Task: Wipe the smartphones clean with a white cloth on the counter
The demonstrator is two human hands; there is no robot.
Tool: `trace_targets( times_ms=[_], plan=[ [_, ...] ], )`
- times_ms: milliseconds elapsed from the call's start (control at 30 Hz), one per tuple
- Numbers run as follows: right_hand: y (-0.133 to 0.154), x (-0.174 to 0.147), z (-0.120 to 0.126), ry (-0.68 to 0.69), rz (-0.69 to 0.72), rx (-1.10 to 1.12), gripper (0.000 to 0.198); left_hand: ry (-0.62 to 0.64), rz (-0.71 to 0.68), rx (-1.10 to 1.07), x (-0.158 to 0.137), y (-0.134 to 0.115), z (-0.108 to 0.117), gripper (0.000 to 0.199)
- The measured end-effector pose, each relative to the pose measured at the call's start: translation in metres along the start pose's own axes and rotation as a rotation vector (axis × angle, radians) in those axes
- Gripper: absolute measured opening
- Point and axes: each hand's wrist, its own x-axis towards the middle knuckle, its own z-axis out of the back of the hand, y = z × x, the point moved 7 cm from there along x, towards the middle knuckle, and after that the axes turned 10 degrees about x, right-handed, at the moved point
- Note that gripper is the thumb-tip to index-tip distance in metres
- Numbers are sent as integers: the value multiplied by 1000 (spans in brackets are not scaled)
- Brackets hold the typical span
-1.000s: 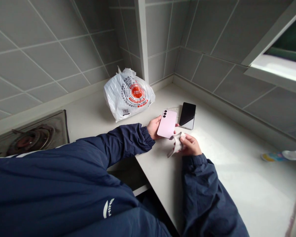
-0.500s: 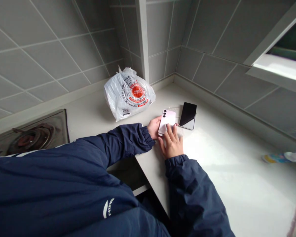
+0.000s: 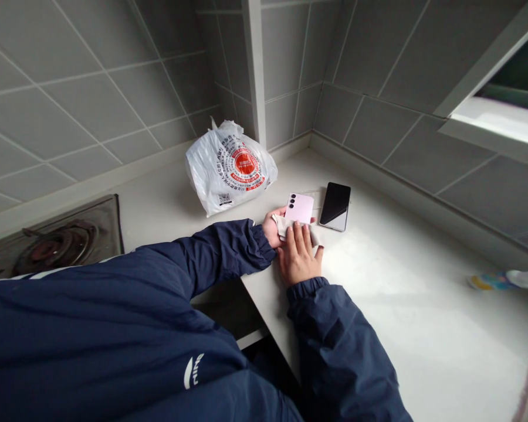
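Two hands meet at the pink phone (image 3: 299,205), low over the counter. One second ago, the pale cloth (image 3: 283,224) was pinched in the right hand (image 3: 300,261), next to the phone. Now the cloth lies across the low part of the phone's back, and the right hand is on top of it. The three camera rings still show.

The white counter (image 3: 405,293) runs into a corner with gray tile walls (image 3: 127,99). A black phone (image 3: 335,206) lies just to the right, and a white plastic bag (image 3: 231,167) sits behind. A stove (image 3: 70,237) is at the left.

The left hand (image 3: 270,233) is curled round the pink phone, holding it. The right hand is flat, fingers nearly straight, touching the cloth.
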Motion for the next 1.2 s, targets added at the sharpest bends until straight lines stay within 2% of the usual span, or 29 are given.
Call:
trace_targets(
  times_ms=[100,267,433,633,867,1200],
  plan=[
    [6,-1,-4,51,80,16,54,-9,41,6,0,1,1,65],
    [-2,0,0,34,-39,-5,62,38,-14,30,0,0,-3,64],
    [4,1,3,24,40,48,59,65,33,39,-1,7,-4,63],
    [-10,10,4,25,-50,40,65,125,58,-19,8,11,-1,61],
    [-18,13,5,3,-77,49,63,94,-6,-83,15,8,0,59],
    [-21,18,5,-16,-94,29,62,55,-10,-78,17,8,-1,57]
  ],
)
